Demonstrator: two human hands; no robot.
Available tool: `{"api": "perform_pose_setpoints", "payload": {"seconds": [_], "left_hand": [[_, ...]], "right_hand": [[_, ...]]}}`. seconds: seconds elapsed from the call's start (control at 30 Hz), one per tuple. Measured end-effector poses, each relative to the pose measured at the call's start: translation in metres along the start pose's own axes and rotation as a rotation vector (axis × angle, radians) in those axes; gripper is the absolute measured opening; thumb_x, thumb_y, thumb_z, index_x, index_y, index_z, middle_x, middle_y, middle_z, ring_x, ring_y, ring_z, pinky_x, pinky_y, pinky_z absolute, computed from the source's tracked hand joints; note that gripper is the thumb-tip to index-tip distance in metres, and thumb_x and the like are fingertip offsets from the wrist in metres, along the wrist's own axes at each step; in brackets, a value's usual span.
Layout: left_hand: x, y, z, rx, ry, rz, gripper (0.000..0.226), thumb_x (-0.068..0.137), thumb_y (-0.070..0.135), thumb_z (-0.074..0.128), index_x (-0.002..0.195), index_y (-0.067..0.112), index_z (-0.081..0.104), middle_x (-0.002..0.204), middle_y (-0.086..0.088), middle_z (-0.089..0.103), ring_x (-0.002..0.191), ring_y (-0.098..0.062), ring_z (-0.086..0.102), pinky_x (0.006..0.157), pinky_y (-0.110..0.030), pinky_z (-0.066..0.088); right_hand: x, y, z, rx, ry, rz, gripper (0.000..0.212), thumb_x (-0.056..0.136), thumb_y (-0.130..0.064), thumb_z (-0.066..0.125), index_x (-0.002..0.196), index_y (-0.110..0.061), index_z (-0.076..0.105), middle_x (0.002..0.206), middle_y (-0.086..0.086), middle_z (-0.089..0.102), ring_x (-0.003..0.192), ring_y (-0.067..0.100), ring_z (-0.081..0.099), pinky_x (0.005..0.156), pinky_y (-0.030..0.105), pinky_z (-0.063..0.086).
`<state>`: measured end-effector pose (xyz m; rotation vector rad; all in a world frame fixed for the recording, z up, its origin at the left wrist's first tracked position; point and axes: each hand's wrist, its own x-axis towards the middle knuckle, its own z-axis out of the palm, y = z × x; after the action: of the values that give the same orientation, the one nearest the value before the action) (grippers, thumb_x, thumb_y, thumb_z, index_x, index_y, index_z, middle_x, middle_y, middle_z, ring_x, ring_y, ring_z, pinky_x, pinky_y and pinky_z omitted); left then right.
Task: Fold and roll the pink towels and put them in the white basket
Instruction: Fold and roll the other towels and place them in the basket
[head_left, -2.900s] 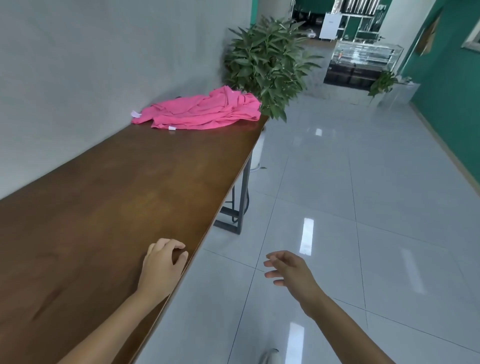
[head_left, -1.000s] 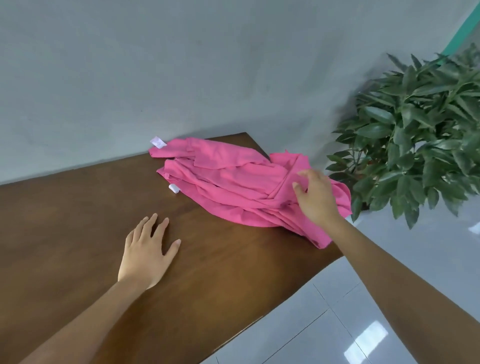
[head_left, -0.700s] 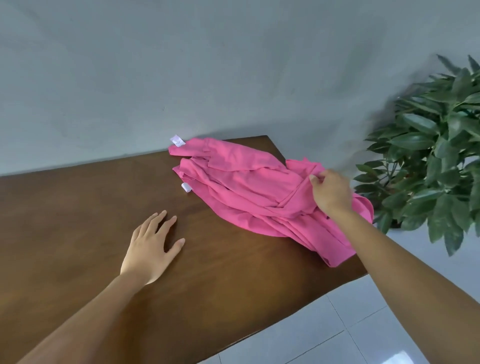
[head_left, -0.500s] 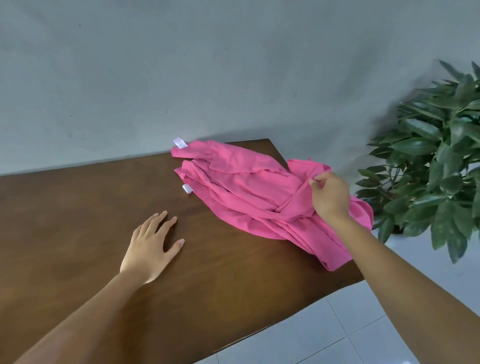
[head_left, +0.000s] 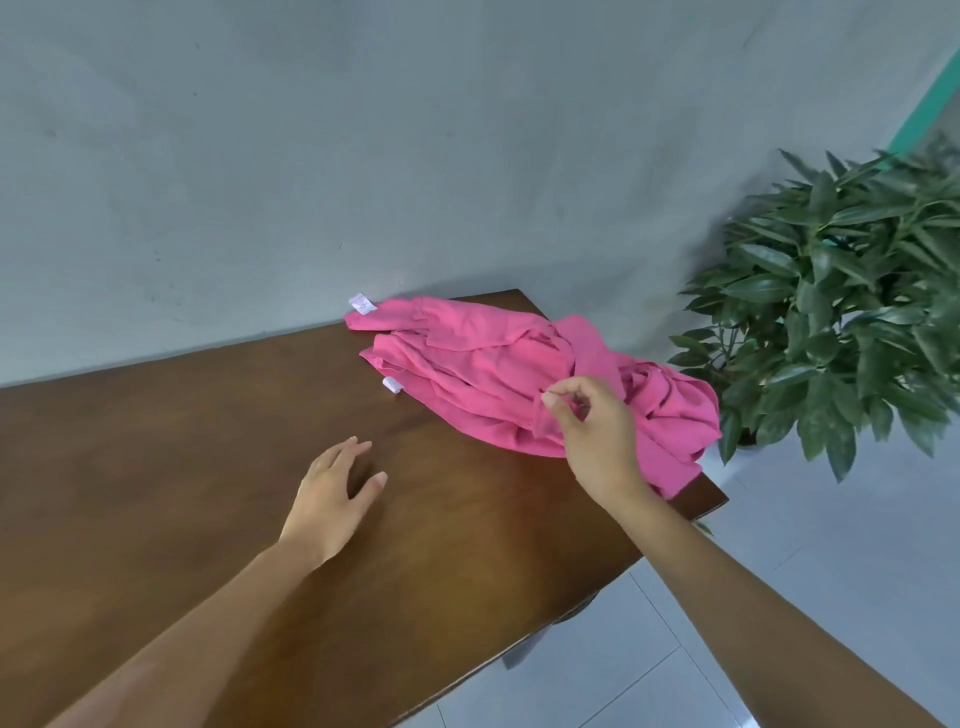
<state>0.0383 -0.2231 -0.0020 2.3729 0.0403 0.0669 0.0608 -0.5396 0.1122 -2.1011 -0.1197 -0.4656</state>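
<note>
Towels (head_left: 498, 374), pink and crumpled in one heap, lie at the far corner of the brown wooden surface (head_left: 208, 467). Right hand (head_left: 597, 441) has its grip clamped on a fold at the heap's near edge. Left hand (head_left: 332, 499) rests flat, fingers apart, left of that grip. Leafy potted plant (head_left: 841, 332) stands to the right.

**No legible text**

Nothing can be read. A small white fabric care tag (head_left: 362, 303) at the far left corner of the crumpled pink towels (head_left: 498, 364) carries faint print, too small to make out. A second white tag (head_left: 391, 385) on their near left edge shows no lettering.
</note>
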Motion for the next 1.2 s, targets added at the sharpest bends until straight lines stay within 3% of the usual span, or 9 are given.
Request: {"api": "perform_pose_setpoints", "payload": {"seconds": [0.13, 0.3, 0.47, 0.6, 0.67, 0.8, 0.97, 1.1, 1.2], "left_hand": [[-0.025, -0.016, -0.028, -0.038, -0.033, 0.042, 0.032, 0.1, 0.044, 0.055, 0.13, 0.034, 0.058, 0.133, 0.021, 0.053, 0.13, -0.007, 0.044, 0.107, -0.026, 0.036], [-0.044, -0.037, -0.066, -0.111, -0.062, 0.076, 0.015, 0.1, 0.042, 0.056, 0.111, 0.038, 0.065, 0.117, 0.024, 0.06, 0.118, -0.003, 0.051, 0.096, -0.022, 0.04], [-0.05, -0.046, -0.097, -0.21, -0.026, 0.075, 0.013, 0.1, 0.037, 0.057, 0.096, 0.035, 0.07, 0.104, 0.025, 0.068, 0.11, -0.001, 0.058, 0.096, -0.026, 0.042], [-0.058, -0.049, -0.113, -0.262, -0.047, 0.011, 0.016, 0.101, 0.039, 0.057, 0.094, 0.033, 0.071, 0.101, 0.024, 0.07, 0.103, 0.005, 0.06, 0.094, -0.025, 0.046], [-0.061, -0.052, -0.114, -0.26, -0.061, -0.001, 0.017, 0.101, 0.041, 0.057, 0.095, 0.033, 0.071, 0.101, 0.022, 0.071, 0.101, 0.006, 0.06, 0.093, -0.025, 0.047], [-0.064, -0.047, -0.106, -0.259, -0.085, -0.037, 0.016, 0.099, 0.042, 0.058, 0.094, 0.034, 0.071, 0.098, 0.021, 0.071, 0.098, 0.008, 0.06, 0.088, -0.024, 0.047], [-0.067, -0.015, -0.08, -0.226, -0.156, -0.016, 0.016, 0.097, 0.042, 0.062, 0.106, 0.031, 0.068, 0.102, 0.017, 0.069, 0.094, 0.007, 0.061, 0.076, -0.011, 0.044], [-0.068, 0.008, -0.05, -0.158, -0.23, -0.028, 0.031, 0.09, 0.05, 0.068, 0.113, 0.03, 0.065, 0.106, 0.019, 0.067, 0.1, -0.002, 0.061, 0.087, -0.026, 0.051], [-0.068, 0.019, -0.033, -0.123, -0.19, -0.032, 0.023, 0.089, 0.047, 0.072, 0.105, 0.031, 0.07, 0.104, 0.018, 0.067, 0.099, -0.001, 0.06, 0.084, -0.024, 0.049]], "right_hand": [[-0.039, -0.028, 0.035, -0.003, 0.034, -0.026, 0.007, 0.093, -0.013, 0.07, 0.089, -0.019, 0.069, 0.091, -0.007, 0.066, 0.086, 0.007, 0.061, 0.077, 0.015, 0.046], [-0.082, -0.066, 0.079, -0.002, 0.016, -0.07, 0.007, 0.092, -0.015, 0.074, 0.088, -0.019, 0.07, 0.088, -0.008, 0.064, 0.084, 0.013, 0.06, 0.075, 0.013, 0.044], [-0.128, -0.079, 0.126, -0.004, -0.12, -0.058, 0.006, 0.092, -0.02, 0.073, 0.087, -0.022, 0.071, 0.089, -0.012, 0.065, 0.086, 0.012, 0.06, 0.076, 0.018, 0.046], [-0.152, -0.066, 0.156, -0.098, -0.334, -0.041, 0.009, 0.094, -0.021, 0.067, 0.086, -0.025, 0.065, 0.092, -0.012, 0.065, 0.093, 0.008, 0.058, 0.083, 0.027, 0.047], [-0.156, -0.062, 0.158, -0.178, -0.365, -0.069, 0.003, 0.097, -0.027, 0.064, 0.095, -0.025, 0.066, 0.097, -0.012, 0.063, 0.096, 0.005, 0.055, 0.085, 0.024, 0.045], [-0.136, -0.062, 0.131, -0.267, -0.246, -0.172, 0.014, 0.1, -0.031, 0.063, 0.107, -0.021, 0.068, 0.108, -0.011, 0.065, 0.106, 0.004, 0.054, 0.087, 0.01, 0.037], [-0.073, -0.047, 0.079, -0.395, -0.121, -0.202, 0.026, 0.098, -0.032, 0.065, 0.118, -0.015, 0.066, 0.119, -0.001, 0.066, 0.115, 0.014, 0.052, 0.093, 0.032, 0.044], [-0.02, -0.036, 0.058, -0.492, -0.152, -0.197, 0.038, 0.097, -0.036, 0.065, 0.127, -0.014, 0.061, 0.13, 0.005, 0.061, 0.125, 0.025, 0.049, 0.104, 0.043, 0.044], [0.012, -0.028, 0.055, -0.519, -0.222, -0.178, 0.046, 0.099, -0.039, 0.061, 0.137, -0.014, 0.055, 0.138, 0.008, 0.056, 0.132, 0.029, 0.044, 0.108, 0.047, 0.04]]}}
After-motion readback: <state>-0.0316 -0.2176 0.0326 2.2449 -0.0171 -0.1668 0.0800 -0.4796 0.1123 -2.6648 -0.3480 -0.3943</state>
